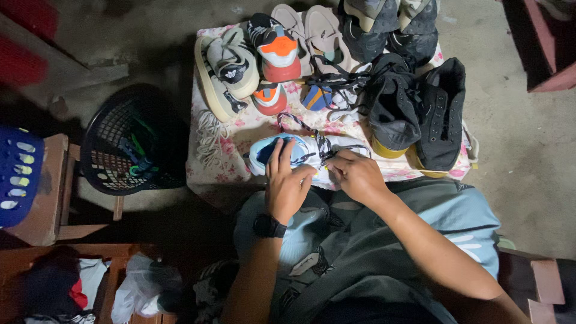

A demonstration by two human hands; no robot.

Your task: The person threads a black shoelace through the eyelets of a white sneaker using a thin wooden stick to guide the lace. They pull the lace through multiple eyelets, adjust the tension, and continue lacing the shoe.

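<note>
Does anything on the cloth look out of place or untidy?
Mostly the laces: a loose white lace lies in a heap at the cloth's left edge, by no shoe. The beige shoes lie on their sides, not upright.

Before us: sneaker [294, 151] on cloth [234, 150]
Behind it: our shoes [336, 66]
Left: basket [129, 144]

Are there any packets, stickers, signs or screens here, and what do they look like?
Plastic bag: bottom left on the wooden shelf, crumpled, white and clear.
Logo mark: on the heel of the grey-and-cream shoe at the cloth's top left, small, dark, leaf-shaped.
Wristwatch: on the left hand's wrist, black; its face is too dark to tell.
No signs in view.
</note>
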